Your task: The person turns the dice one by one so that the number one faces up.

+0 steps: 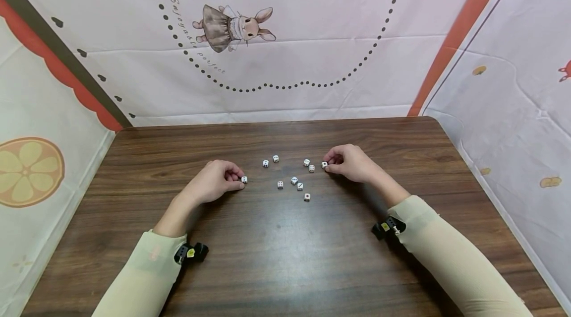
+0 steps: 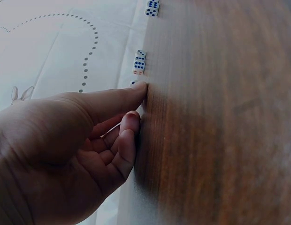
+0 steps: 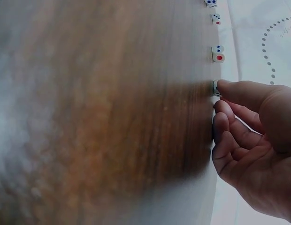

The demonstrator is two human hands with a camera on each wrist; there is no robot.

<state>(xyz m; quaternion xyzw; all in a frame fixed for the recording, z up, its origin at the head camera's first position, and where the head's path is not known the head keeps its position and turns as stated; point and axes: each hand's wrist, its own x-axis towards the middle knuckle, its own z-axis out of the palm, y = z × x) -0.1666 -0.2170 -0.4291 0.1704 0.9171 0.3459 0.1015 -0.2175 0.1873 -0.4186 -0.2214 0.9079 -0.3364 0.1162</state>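
Observation:
Between thumb and fingertips, my left hand (image 1: 213,180) pinches a white die (image 1: 244,179) at the left of the scattered dice. On the right side, my right hand (image 1: 350,162) pinches another die (image 1: 324,164) just above or on the table; the gap beneath cannot be judged. Two dice (image 1: 265,163) lie nearest the left hand, slightly farther back. A close pair of dice (image 1: 312,168) sits beside the right fingertips. Toward the middle are several more dice (image 1: 294,180), with one die (image 1: 307,197) closest to me. In the left wrist view, the thumb mostly covers the held die (image 2: 133,83).
The dice lie on a brown wood-grain table (image 1: 285,267). Behind it hangs a pale cloth (image 1: 312,19) with a rabbit print and dotted line; similar cloth flanks both sides. A black strap with a small device (image 1: 191,253) is on each wrist.

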